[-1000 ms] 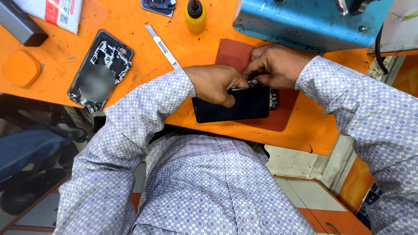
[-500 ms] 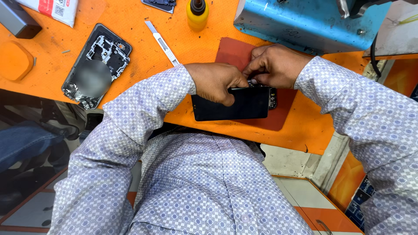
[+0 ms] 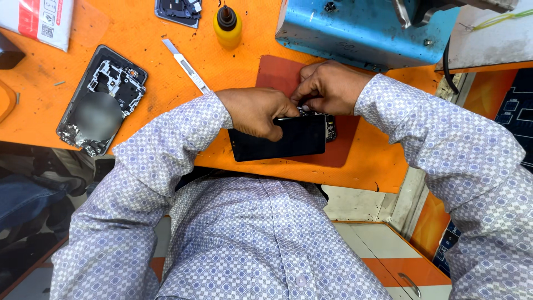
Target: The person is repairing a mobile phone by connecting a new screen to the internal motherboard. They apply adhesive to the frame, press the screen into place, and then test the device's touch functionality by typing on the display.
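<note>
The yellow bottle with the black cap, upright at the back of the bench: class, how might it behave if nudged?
The yellow bottle looks small and narrow, so it probably tips easily. Once on its side, its round body would likely roll across the orange bench. It probably feels light.

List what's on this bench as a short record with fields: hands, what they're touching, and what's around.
Left hand: rests on the black phone, fingers over its upper edge
Right hand: fingertips pinch at the phone's top edge
Under phone: dark red mat on orange bench
Left of hands: opened phone back, thin white-handled blade tool
Behind: small yellow bottle, blue machine
Clothing: patterned long sleeves
</note>
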